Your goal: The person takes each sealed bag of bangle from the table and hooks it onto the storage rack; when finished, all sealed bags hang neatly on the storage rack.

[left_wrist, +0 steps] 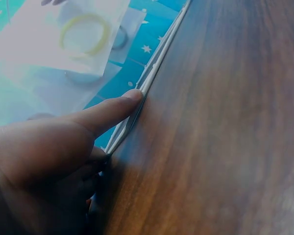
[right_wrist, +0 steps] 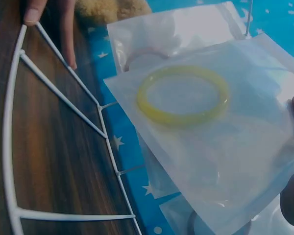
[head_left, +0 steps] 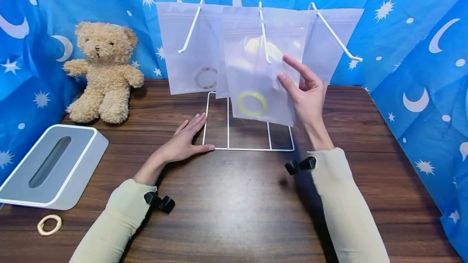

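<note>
A frosted zip bag [head_left: 263,80] with a yellow bangle [head_left: 252,104] inside hangs from the middle hook of a white wire rack [head_left: 252,149]. My right hand [head_left: 308,92] is at the right edge of this bag, thumb and index finger extended and apart, the other fingers bent. Whether the fingertips press the bag is hard to tell. With its fingers extended, my left hand [head_left: 183,141] rests at the left front corner of the rack's base. Its thumb [left_wrist: 132,95] lies on the base wire.
More frosted bags hang behind, the left bag [head_left: 183,48] holding a brownish bangle [head_left: 199,77]. A teddy bear [head_left: 106,72] sits back left. Nearer are a grey tissue box [head_left: 85,165] and a beige ring [head_left: 40,227]. Two hook arms [head_left: 336,35] [head_left: 191,27] flank the middle one.
</note>
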{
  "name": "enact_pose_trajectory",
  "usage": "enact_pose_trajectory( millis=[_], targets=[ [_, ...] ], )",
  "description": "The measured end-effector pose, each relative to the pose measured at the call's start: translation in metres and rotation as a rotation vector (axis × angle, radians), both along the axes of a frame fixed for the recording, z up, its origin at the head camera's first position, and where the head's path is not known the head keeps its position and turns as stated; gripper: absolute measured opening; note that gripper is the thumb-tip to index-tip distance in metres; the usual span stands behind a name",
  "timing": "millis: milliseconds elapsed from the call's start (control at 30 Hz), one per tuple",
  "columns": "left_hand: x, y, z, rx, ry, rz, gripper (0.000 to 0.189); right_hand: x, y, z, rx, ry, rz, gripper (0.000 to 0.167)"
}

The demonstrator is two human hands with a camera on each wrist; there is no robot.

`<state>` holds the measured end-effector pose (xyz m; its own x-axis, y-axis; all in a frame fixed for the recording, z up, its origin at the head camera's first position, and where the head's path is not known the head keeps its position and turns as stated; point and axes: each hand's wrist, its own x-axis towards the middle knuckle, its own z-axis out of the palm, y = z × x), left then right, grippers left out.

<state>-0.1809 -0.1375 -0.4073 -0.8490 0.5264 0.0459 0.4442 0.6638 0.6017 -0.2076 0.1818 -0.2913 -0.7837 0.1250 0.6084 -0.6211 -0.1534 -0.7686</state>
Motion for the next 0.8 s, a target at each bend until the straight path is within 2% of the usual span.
enact_pose_trajectory(
  millis=[133, 300, 667, 733, 800],
  targets=[
    [0.0, 0.0, 0.0, 0.001, 0.0, 0.003, 0.096, -0.021, 0.0, -0.005, -0.076, -0.031, 0.03, 0.04],
    [0.0, 0.0, 0.0, -0.003, 0.017, 0.008, 0.096, -0.028, 0.003, -0.009, -0.06, -0.056, 0.043, 0.04],
    [-0.001, 0.001, 0.002, 0.005, 0.013, 0.012, 0.096, -0.016, 0.009, 0.002, 0.056, -0.049, 0.094, 0.039],
    [-0.001, 0.001, 0.002, 0.003, 0.009, 0.013, 0.096, -0.011, 0.011, 0.004, 0.111, -0.048, 0.085, 0.038],
    [-0.001, 0.002, 0.003, -0.001, 0.005, 0.011, 0.096, -0.005, 0.016, 0.006, 0.233, -0.03, 0.025, 0.036]
  ],
)
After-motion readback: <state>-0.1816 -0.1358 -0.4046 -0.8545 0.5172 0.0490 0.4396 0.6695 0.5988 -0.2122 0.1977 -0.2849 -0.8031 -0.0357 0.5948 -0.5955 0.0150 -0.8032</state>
